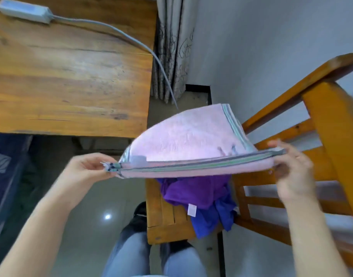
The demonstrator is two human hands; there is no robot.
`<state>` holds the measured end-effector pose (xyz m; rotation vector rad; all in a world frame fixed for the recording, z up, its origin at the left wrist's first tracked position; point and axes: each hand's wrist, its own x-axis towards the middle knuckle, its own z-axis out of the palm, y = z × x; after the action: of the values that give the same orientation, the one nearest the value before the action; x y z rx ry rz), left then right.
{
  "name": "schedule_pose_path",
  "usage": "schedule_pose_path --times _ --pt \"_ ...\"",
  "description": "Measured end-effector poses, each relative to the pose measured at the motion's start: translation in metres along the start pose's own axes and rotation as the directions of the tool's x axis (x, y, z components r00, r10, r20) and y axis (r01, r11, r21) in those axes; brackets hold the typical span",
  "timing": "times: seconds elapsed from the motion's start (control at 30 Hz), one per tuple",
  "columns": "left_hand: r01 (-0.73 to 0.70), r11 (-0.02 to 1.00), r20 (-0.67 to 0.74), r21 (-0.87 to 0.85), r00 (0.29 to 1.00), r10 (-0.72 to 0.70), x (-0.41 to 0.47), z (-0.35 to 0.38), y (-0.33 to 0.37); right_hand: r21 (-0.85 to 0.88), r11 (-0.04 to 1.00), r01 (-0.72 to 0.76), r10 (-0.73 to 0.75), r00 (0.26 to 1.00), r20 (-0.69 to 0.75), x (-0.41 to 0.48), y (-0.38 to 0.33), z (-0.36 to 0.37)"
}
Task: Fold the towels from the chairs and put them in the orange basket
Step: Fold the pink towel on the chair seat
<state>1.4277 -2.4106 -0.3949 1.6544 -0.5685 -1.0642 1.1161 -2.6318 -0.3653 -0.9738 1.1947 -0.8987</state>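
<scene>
My left hand [87, 168] at 9 o'clock and right hand [291, 166] at 3 pinch the ends of the pink towel [191, 140], above the chair [165, 216]. A weak pinch may let one layer slip and spoil the fold.

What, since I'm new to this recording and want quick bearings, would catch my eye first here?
A pink towel with striped edges stands out, stretched in mid-air at the centre between the left hand and right hand, which pinch its two ends. Just below it, a purple towel and a blue towel lie crumpled on the seat of an orange wooden chair at the right; a wooden table fills the upper left.
</scene>
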Motion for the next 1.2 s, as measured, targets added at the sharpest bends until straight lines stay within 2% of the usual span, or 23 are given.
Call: schedule_pose_path --times 0.07,0.1,0.23,0.3,0.47,0.6,0.7,0.83,1.0,1.13,1.2 --pt "0.072 0.992 -0.022 0.103 0.997 -0.070 -0.004 0.010 -0.022 -0.180 0.977 -0.117 0.104 0.991 -0.081 -0.007 0.034 -0.005" --pt "0.094 0.990 -0.027 0.105 0.995 -0.092 -0.006 0.016 -0.033 -0.217 0.965 -0.149 0.130 0.986 -0.100 -0.010 0.049 -0.009" --pt "0.166 0.984 -0.146 0.064 0.977 -0.155 0.000 0.023 -0.054 -0.235 0.940 -0.247 0.209 0.962 -0.178 -0.005 0.074 -0.012" --pt "0.187 0.982 -0.135 0.037 0.974 -0.181 0.002 0.027 -0.056 -0.242 0.928 -0.282 0.235 0.950 -0.208 -0.002 0.078 -0.011" --pt "0.168 0.976 -0.098 -0.138 0.978 -0.183 0.007 0.025 -0.035 -0.238 0.950 -0.200 0.157 0.970 -0.187 0.013 0.056 -0.003" --pt "0.036 0.958 -0.017 -0.284 0.999 -0.043 0.002 0.017 -0.012 -0.156 0.985 -0.071 0.044 0.985 -0.168 0.014 0.029 0.004" --pt "0.038 0.929 0.027 -0.368 0.999 -0.030 -0.005 0.010 -0.013 -0.145 0.989 -0.030 0.007 0.988 -0.154 0.001 0.025 0.001" --pt "0.235 0.900 0.028 -0.366 0.970 -0.241 -0.013 0.011 -0.057 -0.244 0.953 -0.177 0.130 0.972 -0.196 -0.027 0.065 -0.014" --pt "0.511 0.803 0.066 -0.308 0.853 -0.518 -0.036 0.024 -0.130 -0.311 0.842 -0.441 0.324 0.874 -0.362 -0.046 0.129 -0.042" --pt "0.648 0.697 0.096 -0.305 0.749 -0.655 -0.046 0.028 -0.172 -0.317 0.782 -0.537 0.389 0.817 -0.425 -0.052 0.157 -0.053" --pt "0.669 0.687 0.080 -0.285 0.730 -0.678 -0.047 0.029 -0.184 -0.338 0.753 -0.565 0.410 0.804 -0.430 -0.052 0.162 -0.053"
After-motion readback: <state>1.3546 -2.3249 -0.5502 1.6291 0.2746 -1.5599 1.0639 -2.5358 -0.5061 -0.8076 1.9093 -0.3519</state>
